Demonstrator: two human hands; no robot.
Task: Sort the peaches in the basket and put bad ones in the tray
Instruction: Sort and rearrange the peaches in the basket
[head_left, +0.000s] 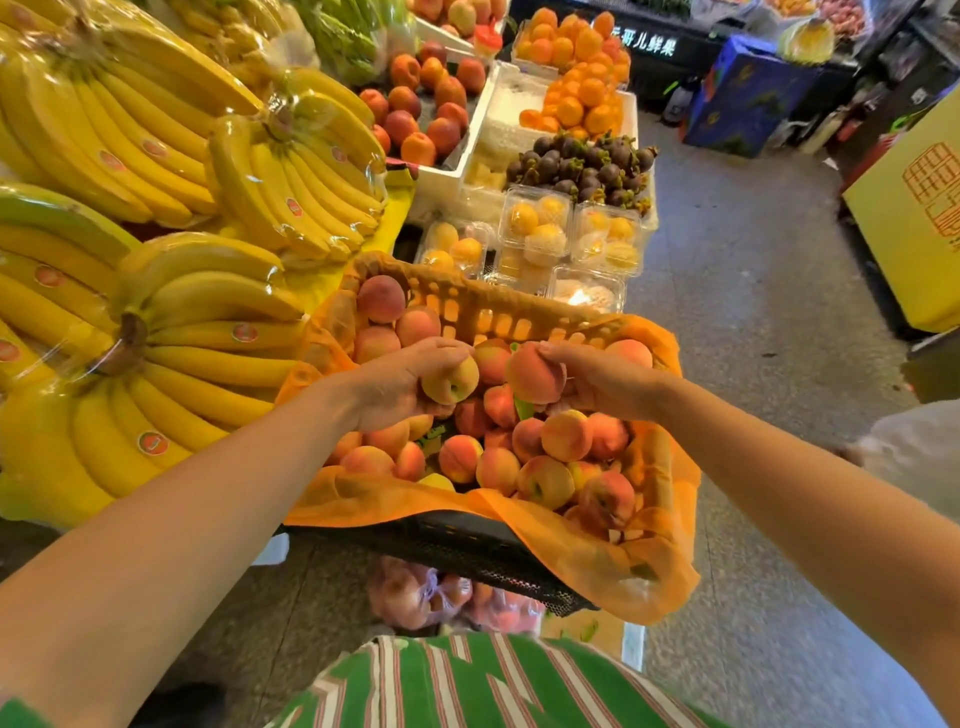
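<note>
The fingers (453, 350) of the left hand (400, 384) curl over a yellowish peach (451, 383), stem pit facing up. The right hand (602, 384) pinches a redder peach (534, 375) with its fingertips, and both fruits are held just above the heap of peaches (519, 452). To judge them well, roll each peach slowly in the grip so every side turns to the eye, pressing only lightly, since a hard squeeze would bruise sound fruit. Look for soft spots, splits or dark patches around the stem pit. The heap lies in the basket (467, 551), lined with an orange net (395, 499), beside the bananas (182, 338). Which container is the tray for bad ones I cannot tell, so find it before letting go.
</note>
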